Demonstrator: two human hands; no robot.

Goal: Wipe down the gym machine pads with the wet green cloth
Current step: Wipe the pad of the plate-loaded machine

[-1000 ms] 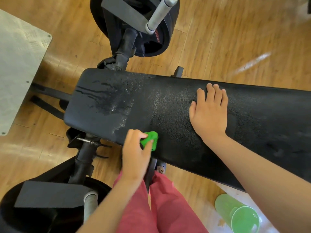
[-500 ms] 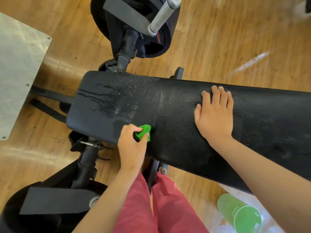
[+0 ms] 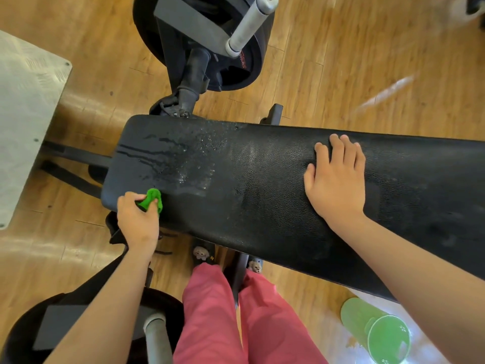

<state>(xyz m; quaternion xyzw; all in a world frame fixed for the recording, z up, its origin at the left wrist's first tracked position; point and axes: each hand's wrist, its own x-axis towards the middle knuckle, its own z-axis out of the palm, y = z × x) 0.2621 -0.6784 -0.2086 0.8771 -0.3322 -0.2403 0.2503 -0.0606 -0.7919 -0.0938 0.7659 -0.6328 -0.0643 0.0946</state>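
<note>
The long black pad [image 3: 262, 193] lies across the view, above a wooden floor [image 3: 341, 74]. The left hand [image 3: 137, 222] grips the green cloth [image 3: 151, 201], which is bunched small between the curled fingers and the thumb. The hand presses the cloth on the pad near its left end, close to the near edge. Just beyond the cloth the pad is wet: water drops [image 3: 194, 164] and thin dark streaks cover this part. The right hand [image 3: 337, 179] lies palm down on the pad, well apart from the left one. Its fingers are straight and close together, and it holds nothing. Below the pad, red trousers [image 3: 210, 311] and slippers [image 3: 200, 253] show. A green cup [image 3: 378, 332] is on the floor at the near right. A black weight plate [image 3: 236, 48] stands beyond the pad. A grey metal sheet [image 3: 26, 114] lies at the left.
</note>
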